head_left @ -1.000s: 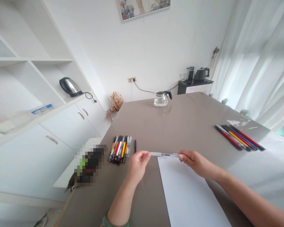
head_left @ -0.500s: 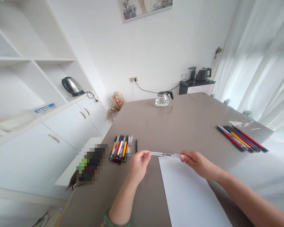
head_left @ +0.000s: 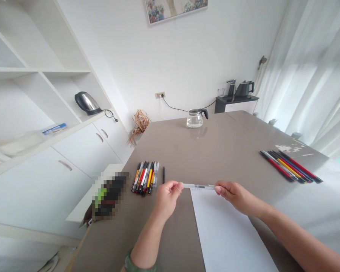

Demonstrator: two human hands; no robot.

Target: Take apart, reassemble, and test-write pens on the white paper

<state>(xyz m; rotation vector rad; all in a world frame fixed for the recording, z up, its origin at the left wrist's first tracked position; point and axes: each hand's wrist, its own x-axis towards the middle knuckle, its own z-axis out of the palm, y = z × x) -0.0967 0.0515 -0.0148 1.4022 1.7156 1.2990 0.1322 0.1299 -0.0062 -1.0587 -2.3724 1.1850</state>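
Observation:
A clear pen (head_left: 198, 186) with a dark part inside is stretched level between my two hands, above the top edge of a white sheet of paper (head_left: 226, 226). My left hand (head_left: 167, 196) pinches its left end between thumb and fingers. The right end is pinched by my right hand (head_left: 235, 194). Small faint marks show at the paper's top left corner. Beyond my left hand a single black pen (head_left: 163, 175) lies on the table, beside a bunch of mixed pens (head_left: 144, 178). The tips inside both pinches are hidden.
On the right of the brown table (head_left: 215, 151) lies a row of pens (head_left: 290, 167). A glass pot (head_left: 195, 119) stands at the far edge. A blurred-out item (head_left: 110, 196) sits by the left edge. Shelves with a kettle (head_left: 87, 103) line the left wall.
The gap between my hands has narrowed slightly, as my left hand has shifted a little to the right. Both hands still grip the pen.

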